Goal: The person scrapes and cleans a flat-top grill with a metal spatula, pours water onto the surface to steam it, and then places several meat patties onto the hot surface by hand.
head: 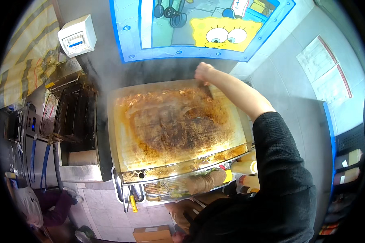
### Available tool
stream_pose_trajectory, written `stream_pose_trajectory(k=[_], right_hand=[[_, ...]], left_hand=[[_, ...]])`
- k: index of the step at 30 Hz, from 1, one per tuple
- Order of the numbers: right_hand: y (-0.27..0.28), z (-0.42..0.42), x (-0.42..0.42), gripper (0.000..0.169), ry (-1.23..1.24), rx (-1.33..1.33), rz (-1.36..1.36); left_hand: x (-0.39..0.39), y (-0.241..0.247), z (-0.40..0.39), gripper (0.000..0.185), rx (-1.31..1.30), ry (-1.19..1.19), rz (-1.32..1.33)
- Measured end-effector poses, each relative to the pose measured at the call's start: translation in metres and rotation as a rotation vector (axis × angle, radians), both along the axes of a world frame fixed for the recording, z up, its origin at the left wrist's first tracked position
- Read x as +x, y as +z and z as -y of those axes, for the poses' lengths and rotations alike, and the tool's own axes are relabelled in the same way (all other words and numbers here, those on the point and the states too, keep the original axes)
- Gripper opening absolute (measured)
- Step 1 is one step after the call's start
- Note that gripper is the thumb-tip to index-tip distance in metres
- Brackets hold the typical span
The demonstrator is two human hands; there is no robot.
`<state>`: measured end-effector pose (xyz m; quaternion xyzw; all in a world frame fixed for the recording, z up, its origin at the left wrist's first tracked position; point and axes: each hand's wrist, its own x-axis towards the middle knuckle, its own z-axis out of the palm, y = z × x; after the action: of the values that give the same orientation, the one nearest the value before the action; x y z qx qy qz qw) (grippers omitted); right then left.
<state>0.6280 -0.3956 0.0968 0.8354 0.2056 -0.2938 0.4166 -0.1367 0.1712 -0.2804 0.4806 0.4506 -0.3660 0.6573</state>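
Note:
My right hand point(203, 73) is closed around a scraper point(207, 92), its dark blade angled down at the back right of a flat-top griddle point(176, 127). Brown grease and burnt residue coat much of the hot plate, with scraps point(158, 96) strewn along its back edge. Steam rises over the back and left side. Low at the bottom edge, what looks like part of my left hand point(179, 237) shows beside my dark clothing; its fingers cannot be made out.
Left of the griddle stands a deep fryer point(79, 127) with blue-handled baskets point(45, 161). Along the front, a tray holds bread slices point(206, 181) and greens. Sauce bottles point(245, 167) stand at right. A yellow-handled tool point(133, 203) hangs in front. A cardboard box point(152, 233) is on the floor.

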Motion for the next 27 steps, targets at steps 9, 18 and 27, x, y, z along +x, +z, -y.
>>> stream_pose_trajectory(k=[9, 18, 27], right_hand=[[0.009, -0.132, 0.017, 0.028, 0.264, 0.133, 0.160], [0.042, 0.084, -0.086, 0.022, -0.019, -0.187, 0.082], [-0.006, 0.109, -0.078, 0.028, -0.031, -0.123, 0.011]], left_hand=[[0.099, 0.059, -0.010, 0.020, 0.289, 0.240, 0.165], [0.047, -0.003, -0.007, 0.022, 0.124, 0.004, 0.025], [0.025, 0.033, -0.008, 0.022, 0.260, 0.033, -0.011]])
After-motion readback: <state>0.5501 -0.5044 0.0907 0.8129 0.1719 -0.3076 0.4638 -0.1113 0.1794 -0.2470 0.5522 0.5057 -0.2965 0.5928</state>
